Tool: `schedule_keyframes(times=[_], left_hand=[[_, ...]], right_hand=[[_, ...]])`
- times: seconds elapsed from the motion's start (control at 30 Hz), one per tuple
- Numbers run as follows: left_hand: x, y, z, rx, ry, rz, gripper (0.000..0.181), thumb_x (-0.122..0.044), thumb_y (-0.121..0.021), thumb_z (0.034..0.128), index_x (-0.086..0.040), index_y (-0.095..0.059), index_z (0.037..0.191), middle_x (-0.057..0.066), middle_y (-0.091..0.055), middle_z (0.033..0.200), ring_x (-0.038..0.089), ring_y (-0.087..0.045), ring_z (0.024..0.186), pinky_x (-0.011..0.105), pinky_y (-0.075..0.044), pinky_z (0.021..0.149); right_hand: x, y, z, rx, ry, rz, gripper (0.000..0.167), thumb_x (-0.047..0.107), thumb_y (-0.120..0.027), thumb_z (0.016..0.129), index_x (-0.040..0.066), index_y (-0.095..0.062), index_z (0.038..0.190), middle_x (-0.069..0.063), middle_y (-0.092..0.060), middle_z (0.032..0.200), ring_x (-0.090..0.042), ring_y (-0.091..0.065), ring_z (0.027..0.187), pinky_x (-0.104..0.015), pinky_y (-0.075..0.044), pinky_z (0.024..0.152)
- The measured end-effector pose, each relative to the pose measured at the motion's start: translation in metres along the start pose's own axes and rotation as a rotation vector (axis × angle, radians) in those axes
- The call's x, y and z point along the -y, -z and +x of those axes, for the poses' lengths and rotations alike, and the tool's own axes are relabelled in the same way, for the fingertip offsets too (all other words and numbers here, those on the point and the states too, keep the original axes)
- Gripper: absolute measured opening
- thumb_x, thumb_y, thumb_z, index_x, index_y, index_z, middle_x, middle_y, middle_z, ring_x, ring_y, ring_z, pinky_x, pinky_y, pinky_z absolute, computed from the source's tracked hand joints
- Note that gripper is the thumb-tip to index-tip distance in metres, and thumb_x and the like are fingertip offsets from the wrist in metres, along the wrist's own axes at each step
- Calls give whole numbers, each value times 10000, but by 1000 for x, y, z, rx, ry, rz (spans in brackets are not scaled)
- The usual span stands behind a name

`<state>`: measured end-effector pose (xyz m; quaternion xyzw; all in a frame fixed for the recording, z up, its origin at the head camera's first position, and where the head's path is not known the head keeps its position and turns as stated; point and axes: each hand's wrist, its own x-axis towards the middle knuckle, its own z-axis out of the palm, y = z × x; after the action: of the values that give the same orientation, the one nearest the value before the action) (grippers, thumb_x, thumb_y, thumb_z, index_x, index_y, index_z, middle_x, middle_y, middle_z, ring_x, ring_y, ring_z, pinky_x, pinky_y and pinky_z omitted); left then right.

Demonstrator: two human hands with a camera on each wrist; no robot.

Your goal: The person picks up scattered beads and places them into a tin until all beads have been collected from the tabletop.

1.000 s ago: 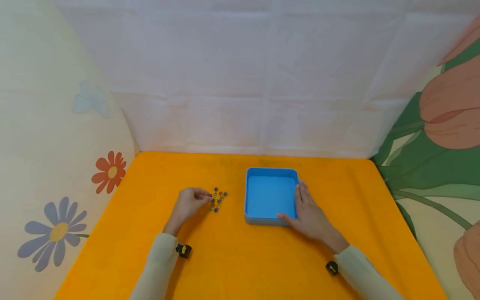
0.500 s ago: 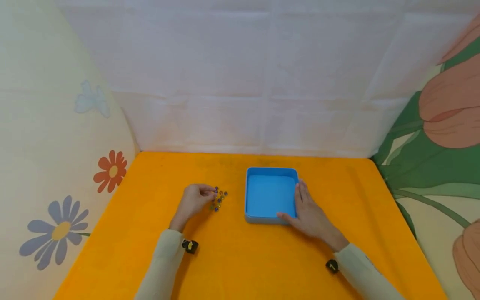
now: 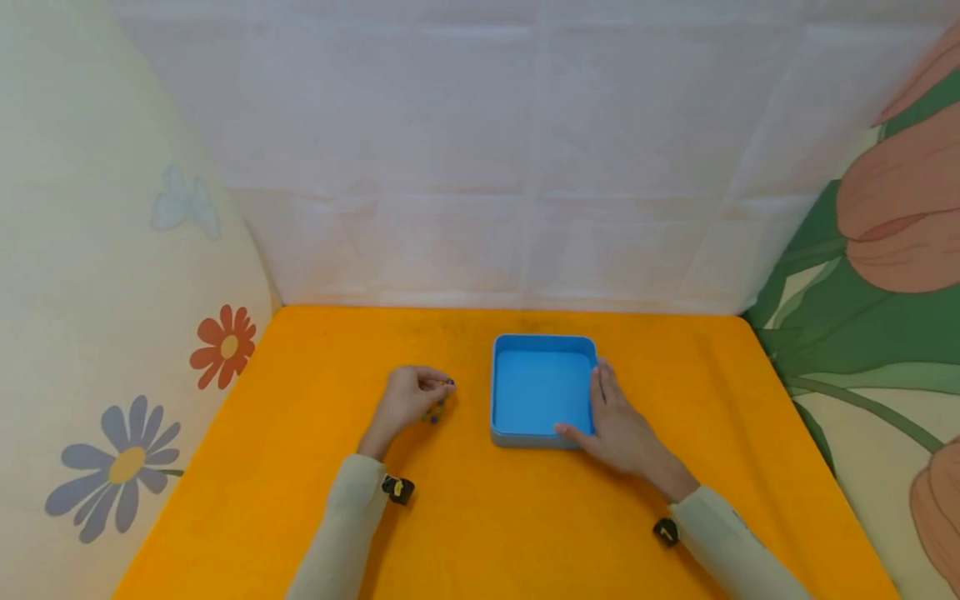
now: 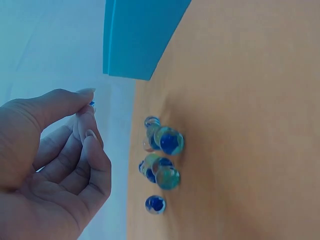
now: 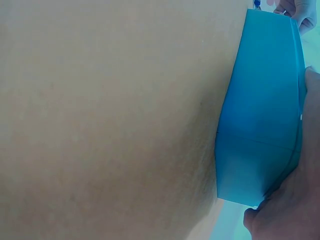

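Note:
My left hand hovers above a small cluster of glass marbles on the table. Between its thumb and forefinger it pinches a marble, of which only a bit of blue shows in the left wrist view. In the head view the hand hides part of the cluster. To the right of the marbles stands a shallow, square blue box with an open top; no marble shows inside. My right hand rests at the box's near right corner, its straight fingers along the right side and its thumb over the near rim.
An orange cloth covers the table. A white cloth backdrop rises behind its far edge. Printed flower panels stand at the left and right. Each wrist carries a small black device.
My left hand has moved to the right over the marbles, from their left side to their far right end. My right hand and the box have stayed in place.

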<state>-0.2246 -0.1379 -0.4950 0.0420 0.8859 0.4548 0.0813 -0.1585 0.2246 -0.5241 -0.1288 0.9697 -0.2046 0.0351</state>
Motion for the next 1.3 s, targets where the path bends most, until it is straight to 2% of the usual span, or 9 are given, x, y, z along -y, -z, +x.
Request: schedule_keyframes(times=[0.1, 0.37, 0.57, 0.87, 1.1, 1.3], left_hand=[[-3, -3, 1, -5, 5, -2, 153, -245, -791, 957, -135, -830, 1055, 59, -811, 980, 235, -715, 766, 299, -552, 583], [-9, -16, 4, 0, -30, -17, 129, -220, -788, 958, -131, -831, 1041, 50, -812, 971, 235, -667, 699, 304, -537, 557], [-16, -22, 4, 4, -14, -21, 111, -231, -790, 957, -159, -836, 1027, 37, -813, 969, 222, -627, 663, 290, -497, 529], [-28, -32, 11, 26, -57, -21, 139, -235, -794, 954, -132, -832, 1038, 29, -796, 936, 186, -701, 803, 269, -574, 677], [-36, -39, 14, 26, -71, -18, 157, -256, -795, 952, -135, -825, 1047, 24, -782, 922, 156, -680, 798, 285, -589, 693], [-43, -40, 16, 31, -71, -18, 171, -267, -788, 960, -140, -823, 1069, 30, -778, 955, 164, -678, 823, 297, -591, 709]], right_hand=[[1, 0, 1, 2, 8, 15, 1186, 732, -560, 966, -85, -35, 1647, -265, 65, 1753, -460, -67, 1637, -612, -347, 1234], [0, 2, -1, -2, 1, -5, 1185, 732, -561, 965, -84, -39, 1648, -275, 53, 1751, -476, -134, 1623, -607, -414, 1187], [1, 2, 0, 11, 15, 12, 1177, 720, -562, 972, -90, -37, 1645, -273, 68, 1750, -466, -79, 1633, -608, -371, 1220], [0, 1, 0, 1, 4, 8, 1181, 728, -563, 967, -75, -31, 1651, -261, 75, 1753, -466, -79, 1633, -612, -381, 1212], [-1, -1, 0, -1, 5, 14, 1179, 725, -564, 969, -86, -41, 1647, -265, 80, 1751, -468, -71, 1633, -616, -355, 1228], [-1, -2, 0, -5, 11, 5, 1174, 723, -560, 972, -87, -43, 1647, -265, 76, 1751, -465, -70, 1634, -612, -333, 1243]])
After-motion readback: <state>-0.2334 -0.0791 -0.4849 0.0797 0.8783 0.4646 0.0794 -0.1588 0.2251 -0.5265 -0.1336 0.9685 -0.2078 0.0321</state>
